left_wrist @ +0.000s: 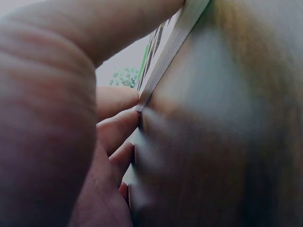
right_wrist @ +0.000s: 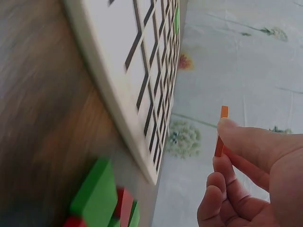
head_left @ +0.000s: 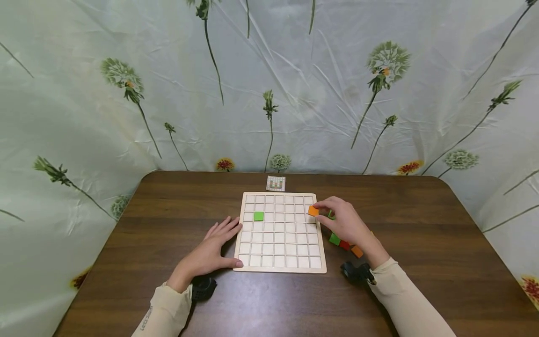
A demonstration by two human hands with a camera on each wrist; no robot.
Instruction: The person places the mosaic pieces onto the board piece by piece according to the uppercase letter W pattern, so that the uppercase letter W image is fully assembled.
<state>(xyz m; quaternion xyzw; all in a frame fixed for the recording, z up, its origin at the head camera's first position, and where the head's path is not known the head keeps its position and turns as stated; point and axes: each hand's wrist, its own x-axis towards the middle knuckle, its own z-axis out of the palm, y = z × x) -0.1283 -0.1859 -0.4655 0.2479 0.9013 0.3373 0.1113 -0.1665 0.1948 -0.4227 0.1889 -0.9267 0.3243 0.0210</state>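
Note:
A pale wooden grid board (head_left: 280, 236) lies on the table, with one green square tile (head_left: 258, 216) in a cell at its upper left. My right hand (head_left: 343, 222) pinches an orange square tile (head_left: 313, 211) between thumb and fingers over the board's right edge. In the right wrist view the orange tile (right_wrist: 221, 132) is seen edge-on, up off the board. My left hand (head_left: 212, 248) rests at the board's left side, thumb at the near corner and fingers spread along the edge. The left wrist view shows its fingertips right at the board's side (left_wrist: 163, 61).
Right of the board, partly under my right hand, lie several loose tiles: green (head_left: 334, 239), red (head_left: 344, 245) and orange (head_left: 357, 252). A small printed pattern card (head_left: 275, 183) lies behind the board. A floral curtain (head_left: 236, 131) hangs beyond the brown table (head_left: 168, 206).

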